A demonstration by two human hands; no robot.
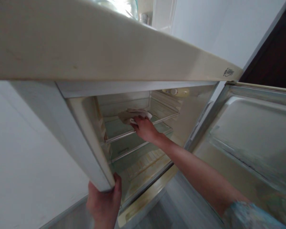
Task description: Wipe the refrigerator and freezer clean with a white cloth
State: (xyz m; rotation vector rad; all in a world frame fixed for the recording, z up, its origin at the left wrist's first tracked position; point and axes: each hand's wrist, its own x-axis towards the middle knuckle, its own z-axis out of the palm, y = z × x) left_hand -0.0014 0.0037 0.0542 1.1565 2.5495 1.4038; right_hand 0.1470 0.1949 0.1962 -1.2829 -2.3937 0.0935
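Inside a fridge [195, 111], my right hand [144, 127] is closed on a pale, crumpled cloth [131, 115]. The cloth lies above the upper glass shelf [116, 127], towards the back; whether it presses on the glass I cannot tell. My left hand [105, 202] wraps round the lower part of the fridge's left side edge [97, 165], thumb on the inner side and fingers on the outer side. A second glass shelf [124, 148] sits below the first.
The fridge door [259, 127] stands open on the right, with clear door shelves. Overhead runs the broad cream front edge [109, 51] of the fridge top, with a glass item [124, 6] above it. A white wall [26, 143] is at left, grey floor [157, 206] below.
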